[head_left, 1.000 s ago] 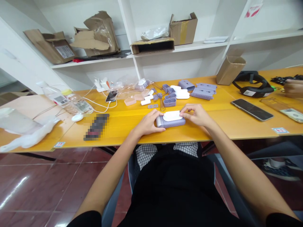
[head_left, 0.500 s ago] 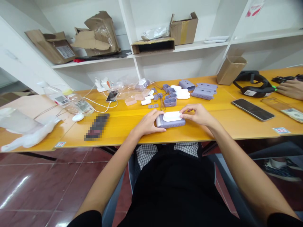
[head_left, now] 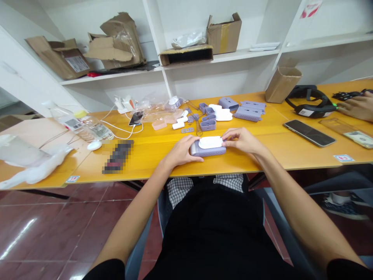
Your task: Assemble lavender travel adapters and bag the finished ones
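Observation:
A lavender plastic case (head_left: 211,152) lies on the table near its front edge. On top of it is a white oval plastic piece (head_left: 210,142). My left hand (head_left: 184,150) grips the case's left end, thumb along the front and fingers behind. My right hand (head_left: 241,140) pinches the right end of the white piece between thumb and fingers. Just behind the case are a thin wire spring (head_left: 199,128), small lavender cups (head_left: 208,125), white oval parts (head_left: 224,114) and short white cylinders (head_left: 178,125). Perforated lavender shells (head_left: 248,113) lie further right.
Clear plastic packaging (head_left: 151,111) and pale pink parts (head_left: 159,124) lie back left, near a charging phone (head_left: 136,118). Plastic bottles (head_left: 93,126) stand further left. At right are another phone (head_left: 309,133), a black headset (head_left: 310,103) and another person's hand (head_left: 357,107).
The view has shifted slightly. Both hands keep their places on the case and the white piece, which appears marginally tilted compared with before.

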Available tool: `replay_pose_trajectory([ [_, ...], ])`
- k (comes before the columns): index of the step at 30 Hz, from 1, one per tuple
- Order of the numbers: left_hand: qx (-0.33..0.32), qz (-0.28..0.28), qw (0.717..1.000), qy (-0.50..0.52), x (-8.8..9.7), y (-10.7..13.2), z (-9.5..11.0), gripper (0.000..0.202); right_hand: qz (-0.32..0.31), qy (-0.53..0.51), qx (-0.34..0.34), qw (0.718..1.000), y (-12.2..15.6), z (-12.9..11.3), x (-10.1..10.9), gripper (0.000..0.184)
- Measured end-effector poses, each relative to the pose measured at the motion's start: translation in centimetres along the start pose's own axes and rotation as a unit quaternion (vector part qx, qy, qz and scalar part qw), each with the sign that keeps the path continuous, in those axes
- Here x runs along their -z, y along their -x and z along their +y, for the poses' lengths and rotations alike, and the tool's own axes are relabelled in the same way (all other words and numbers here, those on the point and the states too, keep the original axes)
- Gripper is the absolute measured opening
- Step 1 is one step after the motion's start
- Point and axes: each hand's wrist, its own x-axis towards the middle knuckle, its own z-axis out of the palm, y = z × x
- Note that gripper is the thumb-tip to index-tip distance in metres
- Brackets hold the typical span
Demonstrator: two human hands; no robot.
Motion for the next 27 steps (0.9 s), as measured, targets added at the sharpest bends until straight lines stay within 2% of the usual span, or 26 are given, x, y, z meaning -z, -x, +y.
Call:
replay_pose_trajectory([
  [6, -0.005, 0.008, 0.999, -0.038, -0.1, 0.1, -0.5, 0.087, 0.005, 0.0, 0.012, 1.0, -0.2, -0.2, -1.5, 0.031],
  [11, 0.015, 0.004, 0.999, -0.045, -0.3, 0.3, -0.4, 0.085, -0.016, 0.0, -0.017, 1.0, 0.1, 0.3, -0.8, 0.036],
  [16, 0.016, -0.02, 0.999, -0.02, -0.1, 0.3, -0.2, 0.087, -0.093, 0.017, -0.056, 0.994, 0.5, 0.3, 0.1, 0.079],
  [19, 0.015, -0.009, 1.0, -0.001, 0.1, 0.3, -0.1, 0.094, -0.105, 0.042, -0.052, 0.992, 0.4, 0.0, -0.1, 0.087],
  [21, 0.007, 0.024, 0.999, 0.027, 0.1, 0.3, 0.2, 0.091, -0.09, 0.014, -0.051, 0.995, 0.3, -0.2, -0.4, 0.09],
  [24, 0.011, 0.073, 0.993, 0.094, 0.0, 0.1, 0.5, 0.089, -0.076, -0.085, -0.057, 0.992, 0.3, -0.8, -1.0, 0.093],
  [27, 0.026, 0.072, 0.988, 0.132, -0.1, -0.3, 0.7, 0.088, -0.056, -0.115, -0.042, 0.991, 0.2, -1.3, -1.8, 0.086],
])
